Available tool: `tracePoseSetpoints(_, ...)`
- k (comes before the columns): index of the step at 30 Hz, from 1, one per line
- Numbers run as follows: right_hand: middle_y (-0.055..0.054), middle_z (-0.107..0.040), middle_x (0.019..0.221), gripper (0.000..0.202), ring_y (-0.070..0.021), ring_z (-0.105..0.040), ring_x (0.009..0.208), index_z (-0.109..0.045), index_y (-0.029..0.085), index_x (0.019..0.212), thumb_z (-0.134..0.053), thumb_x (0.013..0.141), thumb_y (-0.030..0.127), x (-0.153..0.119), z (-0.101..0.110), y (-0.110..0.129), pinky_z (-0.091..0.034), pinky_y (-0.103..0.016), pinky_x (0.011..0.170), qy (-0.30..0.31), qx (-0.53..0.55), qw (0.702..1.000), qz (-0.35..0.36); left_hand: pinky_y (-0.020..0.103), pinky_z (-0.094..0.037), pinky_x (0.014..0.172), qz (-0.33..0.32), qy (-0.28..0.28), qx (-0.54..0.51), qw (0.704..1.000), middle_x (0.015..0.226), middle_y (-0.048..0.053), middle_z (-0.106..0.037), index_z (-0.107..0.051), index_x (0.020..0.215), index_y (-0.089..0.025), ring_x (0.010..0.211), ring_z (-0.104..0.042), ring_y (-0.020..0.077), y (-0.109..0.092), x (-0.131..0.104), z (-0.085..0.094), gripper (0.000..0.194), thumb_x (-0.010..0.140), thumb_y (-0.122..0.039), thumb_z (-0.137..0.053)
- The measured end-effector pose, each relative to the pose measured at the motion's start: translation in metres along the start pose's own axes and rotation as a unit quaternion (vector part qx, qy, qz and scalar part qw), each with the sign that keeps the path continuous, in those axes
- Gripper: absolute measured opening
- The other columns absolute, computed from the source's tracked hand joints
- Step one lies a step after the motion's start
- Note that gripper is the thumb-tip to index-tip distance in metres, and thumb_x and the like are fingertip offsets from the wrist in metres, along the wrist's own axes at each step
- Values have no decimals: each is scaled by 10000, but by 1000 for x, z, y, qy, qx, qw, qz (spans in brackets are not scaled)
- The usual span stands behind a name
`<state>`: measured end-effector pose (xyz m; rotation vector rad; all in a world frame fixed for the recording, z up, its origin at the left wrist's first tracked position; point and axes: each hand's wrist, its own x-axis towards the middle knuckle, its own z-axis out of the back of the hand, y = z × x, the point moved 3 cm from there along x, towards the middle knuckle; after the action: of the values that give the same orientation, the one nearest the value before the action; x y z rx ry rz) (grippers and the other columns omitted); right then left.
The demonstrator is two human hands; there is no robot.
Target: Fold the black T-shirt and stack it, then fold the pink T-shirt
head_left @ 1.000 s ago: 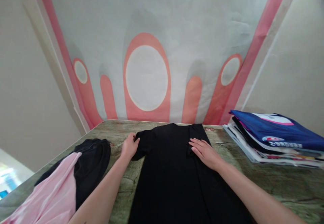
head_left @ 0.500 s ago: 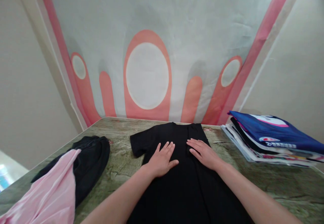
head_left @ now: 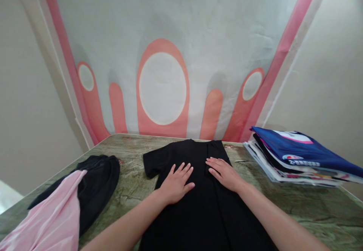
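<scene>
A black short-sleeved T-shirt (head_left: 195,213) lies spread on the table, its collar toward the wall. The left sleeve sticks out sideways, while the right side is folded inward over the body, leaving a long straight edge. My left hand (head_left: 176,184) rests flat on the shirt's chest, fingers spread. On the folded-over strip lies my right hand (head_left: 225,173), its fingers stretched out and nearly together. Neither hand grips anything. The shirt's lower end runs out of the picture at the bottom.
To the right, a stack of folded clothes (head_left: 283,167) has a dark blue printed shirt (head_left: 309,148) on top. At the left, a pink garment (head_left: 53,213) overlaps a black garment (head_left: 99,190) on the wood-patterned table (head_left: 130,179). A wall with a pink arch pattern (head_left: 163,88) stands behind.
The whole view has shifted slightly. My left hand's fingers are spread a little more; both hands stay flat on the T-shirt, which looks unchanged.
</scene>
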<state>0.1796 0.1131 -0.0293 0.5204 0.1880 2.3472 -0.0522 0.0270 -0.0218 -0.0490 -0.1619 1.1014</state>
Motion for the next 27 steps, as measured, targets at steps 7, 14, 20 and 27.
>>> tracePoseSetpoints(7, -31, -527, 1366, 437, -208, -427, 1298, -546, 287, 1297, -311, 972, 459, 0, -2, -4, -317, -461, 1083, -6, 23, 1000, -5, 479, -203, 1124, 32, -1, -10, 999, 1542, 39, -251, -246, 1479, -283, 1416, -204, 247, 8, -59, 16, 565, 966, -514, -289)
tracePoseSetpoints(14, -61, -686, 1080, 361, -216, -593, 1053, -698, 236, 1027, -371, 945, 366, 58, 5, 41, -435, -405, 961, -58, 45, 997, 9, 419, -400, 981, 185, -35, 3, 982, 1298, 112, -555, -549, 1244, -235, 1183, -518, 282, -3, -136, 43, 391, 910, -407, -442)
tracePoseSetpoints(20, -31, -674, 1076, 293, -193, -598, 1027, -684, 259, 1023, -409, 928, 289, 149, -24, 157, -456, -326, 899, 46, 5, 999, -14, 325, -462, 730, 270, 52, 24, 961, 877, 80, -674, -593, 873, -203, 818, -654, 242, 1, -144, 68, 231, 903, -372, -437)
tracePoseSetpoints(27, -229, -583, 1203, 464, -346, -552, 1090, -612, 78, 1151, -556, 831, 408, 208, -88, 228, -503, -457, 799, 80, -14, 985, -151, 335, -455, 714, 258, 92, -5, 962, 884, 85, -683, -566, 848, -200, 820, -661, 259, -4, -147, 59, 133, 847, -300, -478)
